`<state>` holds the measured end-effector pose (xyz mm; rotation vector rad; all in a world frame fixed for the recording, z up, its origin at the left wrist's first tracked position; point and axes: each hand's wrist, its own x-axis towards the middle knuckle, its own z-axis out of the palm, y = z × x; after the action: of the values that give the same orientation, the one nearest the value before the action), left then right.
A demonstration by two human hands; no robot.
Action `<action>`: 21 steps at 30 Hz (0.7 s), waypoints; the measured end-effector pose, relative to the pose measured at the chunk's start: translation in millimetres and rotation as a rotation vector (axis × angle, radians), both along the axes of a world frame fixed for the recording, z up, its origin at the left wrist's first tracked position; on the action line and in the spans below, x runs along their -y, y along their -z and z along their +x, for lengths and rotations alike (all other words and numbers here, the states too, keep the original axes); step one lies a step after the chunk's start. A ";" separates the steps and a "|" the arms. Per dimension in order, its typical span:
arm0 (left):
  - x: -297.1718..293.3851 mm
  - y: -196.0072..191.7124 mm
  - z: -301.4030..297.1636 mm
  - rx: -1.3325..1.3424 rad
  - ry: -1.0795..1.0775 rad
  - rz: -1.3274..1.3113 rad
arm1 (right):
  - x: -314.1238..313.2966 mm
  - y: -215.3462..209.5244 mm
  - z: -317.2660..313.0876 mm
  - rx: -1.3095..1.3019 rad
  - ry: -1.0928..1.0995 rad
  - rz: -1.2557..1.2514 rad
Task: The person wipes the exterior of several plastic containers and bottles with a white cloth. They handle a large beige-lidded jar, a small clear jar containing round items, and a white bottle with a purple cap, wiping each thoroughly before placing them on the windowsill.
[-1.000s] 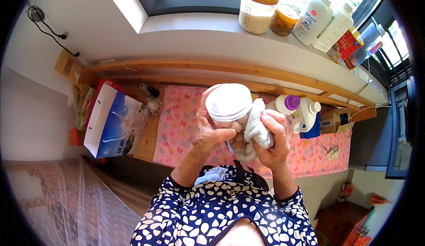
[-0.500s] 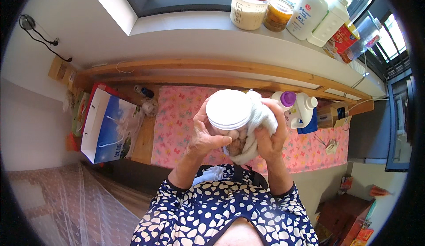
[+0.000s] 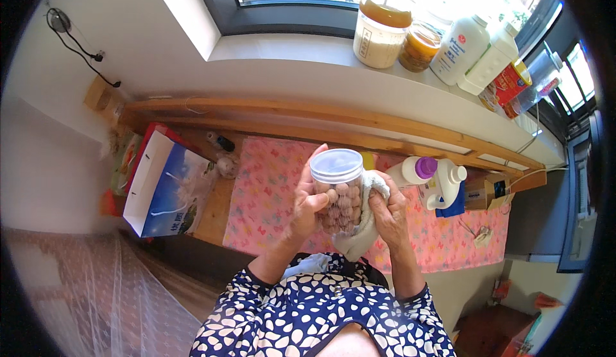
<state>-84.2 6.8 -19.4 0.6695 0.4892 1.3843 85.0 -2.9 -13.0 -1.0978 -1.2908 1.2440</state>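
Nearby, bag (image 3: pixel 176 193) left of jar (image 3: pixel 340 209), bottle (image 3: pixel 404 173) right, left hand (image 3: pixel 309 198) with fingers curled round jar, right hand (image 3: pixel 393 212) pinching cloth (image 3: pixel 358 238) against it

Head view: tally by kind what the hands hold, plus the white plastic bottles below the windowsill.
Clear cylindrical jar with whitish lid, in the left hand: 1
White fabric cloth, in the right hand: 1
White plastic bottles, one purple-capped, one white-capped: 2
Total: 4
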 end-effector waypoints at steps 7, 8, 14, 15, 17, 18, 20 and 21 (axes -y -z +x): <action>5.6 6.0 -8.3 -0.570 -0.010 0.117 | -11.3 -24.9 -4.7 0.055 -0.028 0.316; 6.1 5.1 -7.7 -0.532 0.005 0.031 | -15.0 -38.0 -8.5 -0.010 -0.024 0.314; -5.4 -18.9 -0.4 -0.372 -0.224 0.427 | -34.5 -35.0 -2.0 -0.290 -0.296 -0.108; -7.6 -21.6 -3.3 -0.402 -0.228 0.473 | -35.0 -29.1 -1.9 -0.228 -0.219 -0.163; -6.8 -26.0 -6.4 -0.427 -0.178 0.491 | -32.2 -12.9 -4.2 -0.106 -0.076 -0.273; -8.4 -24.7 -6.4 -0.443 -0.176 0.546 | -31.8 -7.7 -4.4 -0.102 -0.075 -0.317; -11.0 -24.3 -15.3 -0.575 -0.162 0.655 | -29.5 -6.9 -6.5 -0.100 -0.122 -0.341; -11.4 -23.5 -17.9 -0.560 -0.160 0.642 | -27.3 -2.1 -6.8 -0.092 -0.140 -0.318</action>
<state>-102.1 18.2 4.0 1.5938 0.5418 1.5057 78.2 24.4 -10.9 -1.1713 -1.1403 1.6273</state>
